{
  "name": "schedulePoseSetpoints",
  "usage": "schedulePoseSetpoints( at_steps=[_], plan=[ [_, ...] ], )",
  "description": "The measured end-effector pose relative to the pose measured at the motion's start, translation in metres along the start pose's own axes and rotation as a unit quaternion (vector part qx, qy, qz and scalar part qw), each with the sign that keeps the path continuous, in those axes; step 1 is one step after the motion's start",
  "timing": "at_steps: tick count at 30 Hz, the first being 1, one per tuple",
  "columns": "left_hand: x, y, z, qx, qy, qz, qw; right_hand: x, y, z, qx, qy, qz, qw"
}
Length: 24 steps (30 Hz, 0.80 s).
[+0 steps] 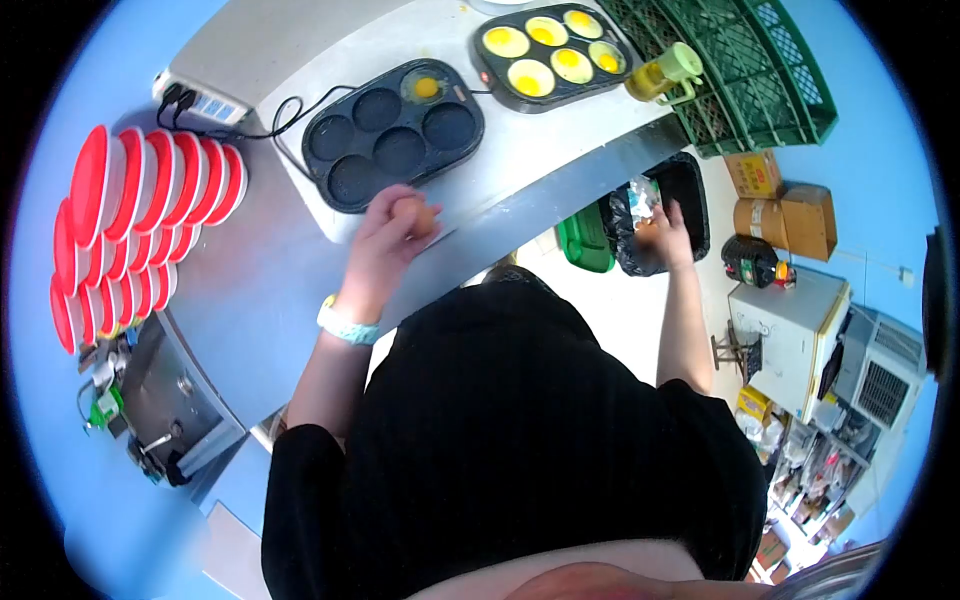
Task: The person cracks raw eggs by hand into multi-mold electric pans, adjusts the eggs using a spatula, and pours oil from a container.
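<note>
My left hand is wrapped round a brown egg at the near edge of a black egg pan with round hollows. One hollow holds a raw egg with a yellow yolk; the others show bare dark bottoms. Over a black-lined bin at the right, my right hand has its fingers apart. A blurred brown eggshell shows beside those fingers; whether it still touches them is unclear.
A second pan holds several eggs in its hollows. Next to it stand an oil jug and a green crate. Red-and-white stacked containers fill the left side. A black cord runs to a power socket.
</note>
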<state>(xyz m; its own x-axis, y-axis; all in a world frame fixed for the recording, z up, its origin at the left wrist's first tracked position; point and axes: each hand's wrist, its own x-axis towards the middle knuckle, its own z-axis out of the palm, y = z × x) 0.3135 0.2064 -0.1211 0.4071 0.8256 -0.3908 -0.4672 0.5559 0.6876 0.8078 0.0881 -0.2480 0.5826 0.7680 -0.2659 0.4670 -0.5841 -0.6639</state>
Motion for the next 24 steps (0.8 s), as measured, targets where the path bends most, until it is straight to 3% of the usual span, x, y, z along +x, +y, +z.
schedulePoseSetpoints(
  at_steps=[1, 2, 4, 5, 6, 8, 10, 11, 12, 13, 14, 15, 17, 20, 21, 22, 23, 24],
  plan=[
    [0.002, -0.002, 0.01, 0.061, -0.013, 0.002, 0.998, -0.029, -0.071, 0.013, 0.113, -0.087, 0.06, 0.988],
    [0.008, -0.009, 0.016, 0.059, -0.004, 0.005, 0.998, -0.043, -0.1, 0.042, 0.243, -0.128, 0.028, 0.961],
    [0.022, -0.023, 0.026, 0.336, -0.079, 0.094, 0.934, -0.082, -0.178, 0.078, 0.352, -0.325, -0.067, 0.875],
    [0.025, -0.03, 0.032, 0.336, -0.074, 0.093, 0.934, -0.097, -0.209, 0.092, 0.35, -0.379, -0.119, 0.848],
    [0.031, -0.036, 0.04, 0.318, -0.095, 0.115, 0.936, -0.106, -0.227, 0.108, 0.342, -0.389, -0.174, 0.838],
    [0.035, -0.039, 0.044, 0.297, -0.113, 0.139, 0.938, -0.111, -0.251, 0.123, 0.373, -0.376, -0.163, 0.833],
    [0.035, -0.039, 0.042, 0.439, -0.044, 0.254, 0.861, -0.098, -0.253, 0.137, 0.41, -0.442, -0.131, 0.787],
    [0.035, -0.041, 0.036, 0.437, -0.04, 0.255, 0.862, -0.099, -0.249, 0.148, 0.478, -0.445, -0.071, 0.754],
    [0.03, -0.043, 0.029, 0.381, -0.079, 0.218, 0.895, -0.1, -0.247, 0.15, 0.475, -0.448, -0.069, 0.754],
    [0.025, -0.043, 0.021, 0.323, -0.119, 0.179, 0.922, -0.099, -0.245, 0.152, 0.507, -0.459, -0.004, 0.73],
    [0.017, -0.042, 0.012, 0.322, -0.117, 0.177, 0.923, -0.098, -0.242, 0.153, 0.536, -0.465, 0.062, 0.702],
    [0.007, -0.035, 0.009, 0.306, -0.078, 0.182, 0.931, -0.094, -0.238, 0.152, 0.533, -0.466, 0.064, 0.703],
    [-0.009, -0.027, -0.007, 0.277, -0.04, 0.202, 0.939, -0.084, -0.229, 0.15, 0.618, -0.319, 0.011, 0.719],
    [-0.035, -0.014, -0.033, 0.285, 0.01, 0.194, 0.939, -0.079, -0.215, 0.14, 0.489, -0.172, -0.131, 0.845],
    [-0.044, -0.014, -0.042, 0.285, 0.012, 0.189, 0.94, -0.08, -0.21, 0.139, 0.488, -0.173, -0.126, 0.846],
    [-0.05, -0.016, -0.05, 0.266, 0.03, 0.171, 0.948, -0.08, -0.205, 0.139, 0.335, -0.058, -0.26, 0.904],
    [-0.053, -0.018, -0.058, 0.247, 0.049, 0.156, 0.955, -0.077, -0.202, 0.142, 0.162, 0.06, -0.381, 0.908],
    [-0.056, -0.021, -0.066, 0.247, 0.05, 0.156, 0.955, -0.075, -0.199, 0.148, 0.163, 0.059, -0.381, 0.908]
  ],
)
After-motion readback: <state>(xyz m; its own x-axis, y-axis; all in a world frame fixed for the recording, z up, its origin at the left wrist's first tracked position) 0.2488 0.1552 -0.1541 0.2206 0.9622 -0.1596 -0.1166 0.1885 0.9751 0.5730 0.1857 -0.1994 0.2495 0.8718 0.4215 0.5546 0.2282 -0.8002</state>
